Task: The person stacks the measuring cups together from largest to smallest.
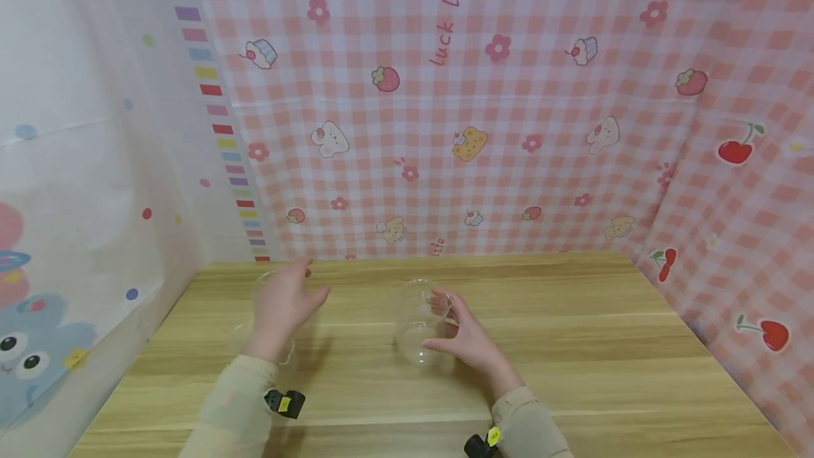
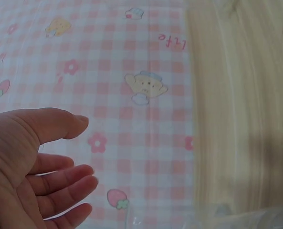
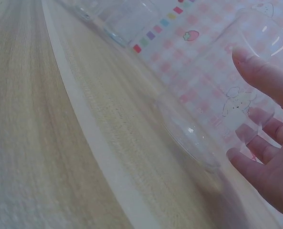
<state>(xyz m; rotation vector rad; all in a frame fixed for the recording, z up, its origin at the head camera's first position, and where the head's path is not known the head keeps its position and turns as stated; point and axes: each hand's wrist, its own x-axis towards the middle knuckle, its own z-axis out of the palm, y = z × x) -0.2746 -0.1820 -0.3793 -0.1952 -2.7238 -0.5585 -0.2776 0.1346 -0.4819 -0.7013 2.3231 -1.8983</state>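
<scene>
A clear beaker-like vessel (image 1: 410,327) with a small spout stands upright on the wooden table. My right hand (image 1: 467,334) is at its right side, thumb in front and fingertips seen through the clear wall; whether they touch it I cannot tell. In the right wrist view, the vessel's base (image 3: 189,136) sits flat on the wood and the thumb (image 3: 260,76) stands apart from the fingers. My left hand (image 1: 286,306) hovers over clear vessels (image 1: 240,338) at the left, partly hidden by it. The left wrist view shows loosely bent fingers (image 2: 65,191) with nothing between them.
Two clear vessels (image 3: 131,21) appear at the top of the right wrist view. A pink checked cloth (image 1: 445,182) hangs behind the table (image 1: 572,373), with a white dotted cloth (image 1: 133,175) at the left and a cherry-print cloth (image 1: 750,232) at the right.
</scene>
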